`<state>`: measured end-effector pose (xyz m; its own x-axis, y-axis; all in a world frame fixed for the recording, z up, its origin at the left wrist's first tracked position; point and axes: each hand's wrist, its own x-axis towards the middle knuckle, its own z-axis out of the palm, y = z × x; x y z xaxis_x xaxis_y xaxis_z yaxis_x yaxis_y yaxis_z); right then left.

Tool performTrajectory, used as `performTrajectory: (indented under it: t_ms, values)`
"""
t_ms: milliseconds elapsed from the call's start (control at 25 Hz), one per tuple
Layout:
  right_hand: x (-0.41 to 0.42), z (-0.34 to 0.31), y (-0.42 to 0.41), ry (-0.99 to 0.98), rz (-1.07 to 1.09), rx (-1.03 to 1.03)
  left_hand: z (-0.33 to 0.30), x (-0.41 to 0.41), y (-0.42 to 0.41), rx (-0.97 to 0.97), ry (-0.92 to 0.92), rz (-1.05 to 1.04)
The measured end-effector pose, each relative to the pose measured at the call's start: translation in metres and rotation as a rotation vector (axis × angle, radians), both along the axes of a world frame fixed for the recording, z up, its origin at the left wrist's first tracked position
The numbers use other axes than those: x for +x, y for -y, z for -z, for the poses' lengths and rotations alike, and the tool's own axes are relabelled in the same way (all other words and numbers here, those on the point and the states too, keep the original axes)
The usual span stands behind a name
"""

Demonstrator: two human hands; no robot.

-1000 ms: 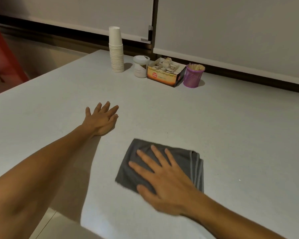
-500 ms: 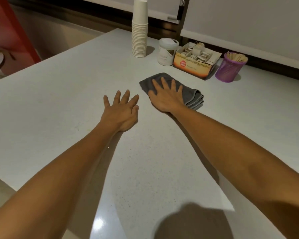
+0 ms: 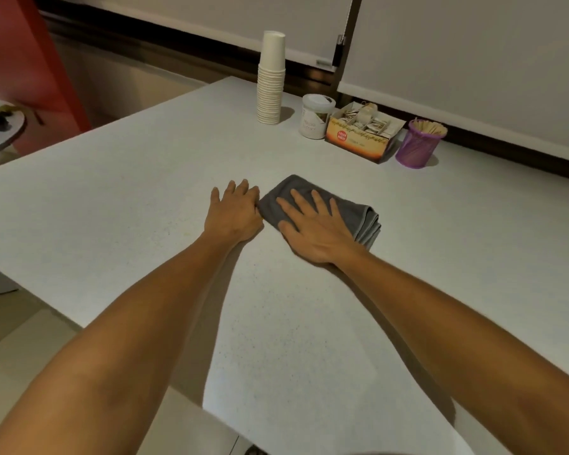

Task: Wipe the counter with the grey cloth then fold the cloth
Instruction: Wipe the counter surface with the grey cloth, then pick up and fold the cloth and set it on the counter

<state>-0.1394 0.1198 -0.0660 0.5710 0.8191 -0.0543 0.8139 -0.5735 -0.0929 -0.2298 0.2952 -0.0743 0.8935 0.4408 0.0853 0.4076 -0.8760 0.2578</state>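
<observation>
Sticks (image 3: 431, 127) in purple cup (image 3: 416, 149); sachets in box (image 3: 358, 141); both hands' fingers (image 3: 304, 205) flat, spread.

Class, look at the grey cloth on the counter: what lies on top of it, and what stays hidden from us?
The right hand lies flat on the grey cloth, fingers spread. The left hand rests on the counter at its left edge. The cloth beneath the palm is covered.

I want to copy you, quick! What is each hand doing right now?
Left hand: open, flat on the counter, beside the grey cloth.
Right hand: open, palm pressing down on the cloth, not gripping it.
</observation>
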Motion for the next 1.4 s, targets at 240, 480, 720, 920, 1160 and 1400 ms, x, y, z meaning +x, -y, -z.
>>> performTrajectory:
  t_ms: [240, 480, 720, 920, 1160, 1400]
  values:
    - [-0.116, -0.002, 0.104, 0.002, -0.125, 0.052, -0.013, -0.028, 0.022, 0.032, -0.002, 0.035]
    - [-0.191, -0.004, 0.207, 0.006, -0.194, 0.056, -0.022, -0.045, 0.057, 0.095, -0.084, 0.015]
    - [-0.191, -0.009, 0.284, 0.053, -0.102, 0.034, -0.040, -0.011, 0.137, 0.113, -0.094, 0.107]
    - [-0.170, -0.005, 0.359, 0.064, 0.028, 0.022, -0.053, 0.024, 0.235, 0.109, -0.065, 0.300]
    - [-0.126, -0.004, 0.439, 0.098, 0.195, -0.032, -0.049, 0.033, 0.321, 0.199, -0.028, 0.506]
    - [-0.101, -0.010, 0.454, 0.068, 0.196, -0.062, -0.049, 0.032, 0.398, -0.068, -0.052, 0.525]
